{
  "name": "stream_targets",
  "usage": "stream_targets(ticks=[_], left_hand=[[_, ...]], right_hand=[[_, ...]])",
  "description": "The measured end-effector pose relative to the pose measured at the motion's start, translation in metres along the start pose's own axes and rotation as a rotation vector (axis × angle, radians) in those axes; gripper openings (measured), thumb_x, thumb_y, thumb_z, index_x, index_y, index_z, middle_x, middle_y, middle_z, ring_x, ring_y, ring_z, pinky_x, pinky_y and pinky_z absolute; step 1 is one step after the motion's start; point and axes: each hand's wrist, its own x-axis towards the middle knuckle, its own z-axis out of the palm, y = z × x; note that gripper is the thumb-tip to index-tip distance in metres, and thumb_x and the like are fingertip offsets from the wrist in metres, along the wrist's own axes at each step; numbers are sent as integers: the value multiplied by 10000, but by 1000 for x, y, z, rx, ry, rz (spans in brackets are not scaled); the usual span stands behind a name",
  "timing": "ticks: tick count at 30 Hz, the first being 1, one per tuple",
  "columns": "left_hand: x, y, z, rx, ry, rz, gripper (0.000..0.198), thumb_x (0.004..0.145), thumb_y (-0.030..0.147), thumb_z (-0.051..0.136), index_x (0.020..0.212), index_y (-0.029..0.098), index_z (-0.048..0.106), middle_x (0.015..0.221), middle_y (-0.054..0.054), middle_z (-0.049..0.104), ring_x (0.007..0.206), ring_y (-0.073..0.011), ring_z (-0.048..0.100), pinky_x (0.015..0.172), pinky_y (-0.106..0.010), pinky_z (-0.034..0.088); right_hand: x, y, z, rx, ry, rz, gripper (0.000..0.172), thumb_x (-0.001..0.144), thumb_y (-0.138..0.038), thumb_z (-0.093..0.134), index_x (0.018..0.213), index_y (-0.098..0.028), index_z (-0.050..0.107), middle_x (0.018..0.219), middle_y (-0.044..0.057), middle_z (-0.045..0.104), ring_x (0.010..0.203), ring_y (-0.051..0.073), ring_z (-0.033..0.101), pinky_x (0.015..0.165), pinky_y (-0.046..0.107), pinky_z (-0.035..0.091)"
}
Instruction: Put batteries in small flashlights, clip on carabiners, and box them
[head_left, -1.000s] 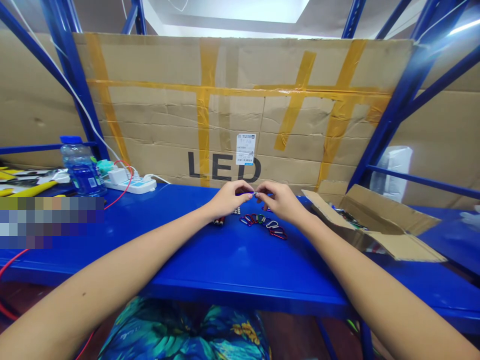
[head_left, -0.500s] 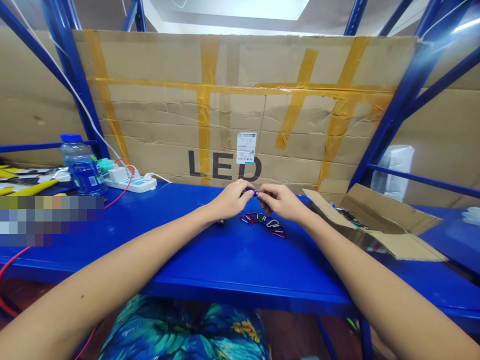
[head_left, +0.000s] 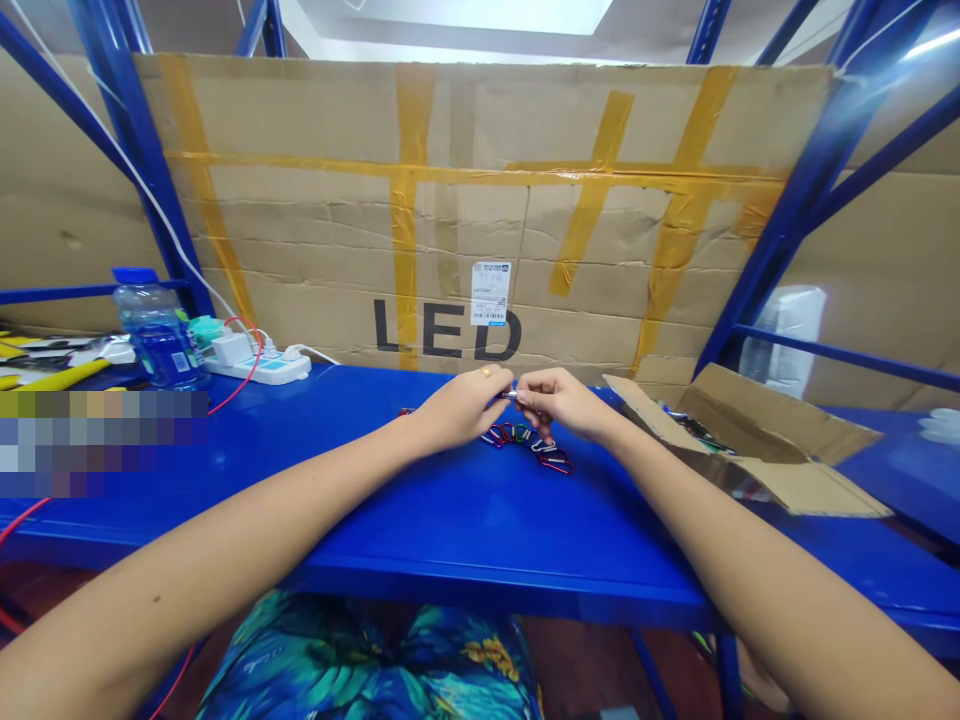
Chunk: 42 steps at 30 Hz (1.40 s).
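Blue shelf (head_left: 420, 520), left hand (head_left: 465, 408), right hand (head_left: 559, 402) pinching small metal piece (head_left: 509, 396), half hidden

In front of you, a taped cardboard sheet (head_left: 450, 200) printed "LED" stands behind your blue steel shelf (head_left: 420, 540). To your left sit a water bottle (head_left: 159, 340) with a blue cap and a white power strip (head_left: 259, 370) trailing a red cable (head_left: 225, 403); to your right, an open cardboard box (head_left: 750, 410).

Taped cardboard sheet (head_left: 450, 200) backs blue steel racking (head_left: 780, 235); ceiling light (head_left: 480, 12) above
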Motion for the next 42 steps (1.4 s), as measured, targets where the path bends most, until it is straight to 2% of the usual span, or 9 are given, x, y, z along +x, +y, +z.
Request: stream_targets(ticks=[6,13,19,27,32,37,39,41,42], left_hand=[[6,-1,-1,17,63,-60,247,965,218,374,871,144,590,1077,-131,557,1008,-206,567,943,-382,461],[5,4,-6,54,-115,-221,187,958,281,437,937,157,577,821,-88,664,754,-224,631,690,-352,487],[3,7,-4,154,-121,-103,176,974,256,408,954,143,541,913,-121,676,830,-238,651,712,-348,482],[3,5,-2,266,-80,3,181,977,218,376,927,145,534,869,-107,649,830,-211,633,734,-332,489],[3,3,-1,246,-57,-7,159,964,209,389,924,150,531,889,-110,645,857,-218,627,759,-343,493],[6,3,-5,152,-4,-142,141,953,249,425,992,166,533,950,-98,662,857,-217,637,741,-341,496],[7,2,-7,148,10,-173,171,954,255,421,1042,167,538,1000,-101,665,885,-225,641,748,-349,499],[6,-2,-8,162,22,-171,213,961,252,399,1098,171,540,1050,-104,659,927,-231,638,776,-359,498],[6,-4,-9,172,27,-169,230,963,251,390,1118,176,543,1064,-103,656,940,-229,636,787,-360,497]], right_hand=[[-1,-7,6,-170,130,-66,237,835,-318,572,647,-187,508,492,-40,526,355,99,499,363,218,398],[-1,-9,7,-140,116,-62,222,821,-312,565,643,-187,520,479,-41,518,348,103,493,351,217,382],[-1,-7,4,39,70,-1,242,743,-322,653,605,-185,509,433,-59,476,340,90,457,342,209,368],[1,-1,7,404,35,61,186,714,-241,651,581,-169,542,389,-86,322,344,51,220,348,216,302],[1,-4,8,446,15,102,187,731,-262,647,611,-174,534,411,-91,298,358,56,215,364,219,294],[7,-2,-3,153,110,-11,276,817,-421,592,695,-174,571,474,-48,429,400,109,412,418,260,370],[10,5,-12,-77,252,-48,305,856,-436,536,724,-167,591,522,-22,489,451,128,469,459,271,387],[14,17,-19,-414,397,-40,260,858,-343,533,674,-168,589,559,4,537,529,140,504,529,274,394],[16,24,-22,-583,406,-20,227,846,-287,547,660,-166,596,602,22,576,590,152,532,571,276,397]])
